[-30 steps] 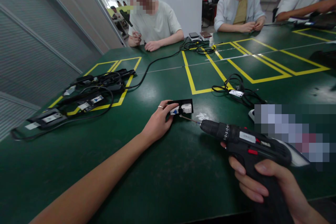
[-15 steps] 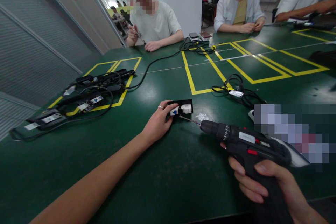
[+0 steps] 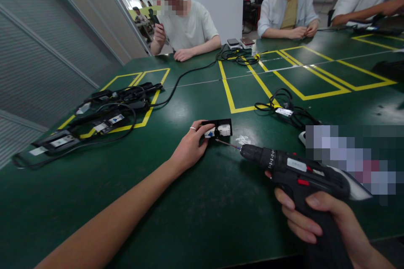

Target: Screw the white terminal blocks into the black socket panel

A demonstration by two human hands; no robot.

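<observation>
My left hand (image 3: 191, 145) grips the left end of a small black rectangular case (image 3: 231, 128) on the green table. White parts (image 3: 224, 130) and a bit of blue show inside the case. In my right hand (image 3: 303, 216) is a black cordless drill (image 3: 293, 172), its handle wrapped by my fingers. A long thin bit (image 3: 226, 143) reaches left from the chuck, its tip close to the case's near edge; whether it touches, I cannot tell. Several small white pieces (image 3: 244, 140) lie just behind the chuck.
Black cabled units (image 3: 116, 111) lie in a taped area at the left. A cable coil (image 3: 284, 105) with a white label sits behind the drill. Past it, yellow tape (image 3: 232, 105) marks rectangles on the table (image 3: 195, 227). People sit along the far side; one person (image 3: 189, 25) holds a dark tool.
My hands, the case and the drill stay in place. Across the table, the person at the left has raised the dark tool slightly and tipped it more upright.
</observation>
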